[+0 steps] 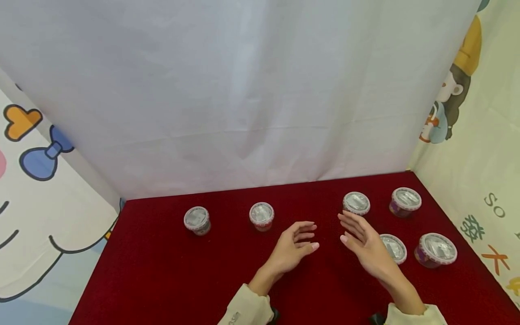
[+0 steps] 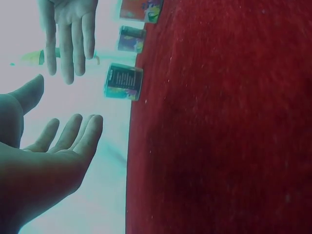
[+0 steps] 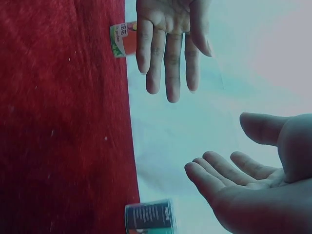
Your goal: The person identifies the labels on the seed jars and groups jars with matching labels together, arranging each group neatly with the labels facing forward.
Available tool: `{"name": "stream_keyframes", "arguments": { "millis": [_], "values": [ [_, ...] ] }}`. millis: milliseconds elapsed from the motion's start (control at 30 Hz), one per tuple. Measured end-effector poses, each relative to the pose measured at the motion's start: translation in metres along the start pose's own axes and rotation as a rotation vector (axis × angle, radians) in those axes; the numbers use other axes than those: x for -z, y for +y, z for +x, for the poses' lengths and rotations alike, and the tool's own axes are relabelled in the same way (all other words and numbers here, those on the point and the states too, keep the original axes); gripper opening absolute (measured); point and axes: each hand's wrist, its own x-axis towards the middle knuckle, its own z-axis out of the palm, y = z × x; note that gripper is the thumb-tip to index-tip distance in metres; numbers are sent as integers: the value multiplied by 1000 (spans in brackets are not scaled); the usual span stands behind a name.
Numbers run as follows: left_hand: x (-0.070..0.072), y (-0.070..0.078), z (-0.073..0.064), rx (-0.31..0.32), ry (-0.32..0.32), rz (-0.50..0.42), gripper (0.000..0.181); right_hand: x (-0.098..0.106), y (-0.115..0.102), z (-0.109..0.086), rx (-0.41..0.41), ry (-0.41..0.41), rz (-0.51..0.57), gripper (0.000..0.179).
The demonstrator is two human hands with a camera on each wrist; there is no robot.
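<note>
My left hand [image 1: 286, 250] and right hand [image 1: 367, 246] hover over the red cloth with a gap between them, palms facing and fingers gently bent. Neither holds anything. Closest to the left hand is a small round lidded tub [image 1: 262, 215], beyond its fingertips; another tub [image 1: 197, 220] stands farther left. The right hand partly hides a lidded tub [image 1: 394, 248] beside it, and a tub [image 1: 356, 203] stands just past its fingertips. In the left wrist view, a dark-labelled tub [image 2: 124, 82] shows beyond the fingers. A tub with a red and green label [image 3: 123, 39] appears in the right wrist view.
Two more lidded tubs, one at the back right [image 1: 405, 201] and one nearer [image 1: 436, 249], stand by the right edge of the red cloth [image 1: 162, 275]. A white curtain [image 1: 243, 99] hangs behind. Printed cloths flank the table at left [image 1: 61, 216] and right [image 1: 479, 180].
</note>
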Motion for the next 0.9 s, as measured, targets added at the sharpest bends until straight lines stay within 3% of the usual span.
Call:
{"name": "stream_keyframes", "arguments": {
  "millis": [333, 667, 900],
  "values": [
    [-20, 1, 6, 11, -33, 9, 48, 18, 5, -13, 57, 49, -34, 56],
    [-40, 0, 14, 7, -106, 97, 49, 35, 8, -27, 100, 150, -136, 57],
    [-53, 0, 18, 13, -135, 99, 49, 49, 14, -38, 101, 206, -195, 59]
  ]
}}
